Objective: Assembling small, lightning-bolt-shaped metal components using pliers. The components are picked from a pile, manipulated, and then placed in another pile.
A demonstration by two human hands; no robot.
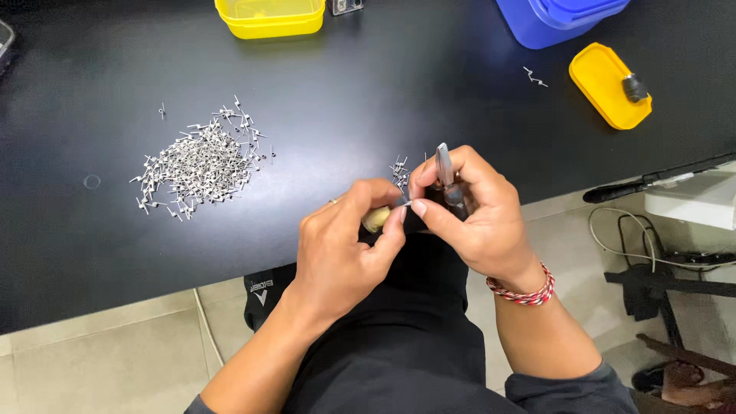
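My right hand (471, 211) grips metal tweezers (444, 165), tips pointing up, at the near edge of a black table (345, 100). My left hand (345, 249) meets it from the left, thumb and forefinger pinching a tiny metal part (404, 202) and holding a small tan object (376, 220) underneath. Just behind my fingers lies a little cluster of metal pieces (399, 172). A large heap of the same small silver parts (201, 162) sits on the table to the left. My right wrist wears a red and white braided band.
A yellow tub (270, 17) and a blue container (556, 17) stand at the table's far edge. A yellow lid (609, 84) with a small dark cylinder lies at right, one stray part (535, 76) beside it. Cables and a white box (694, 201) sit at right.
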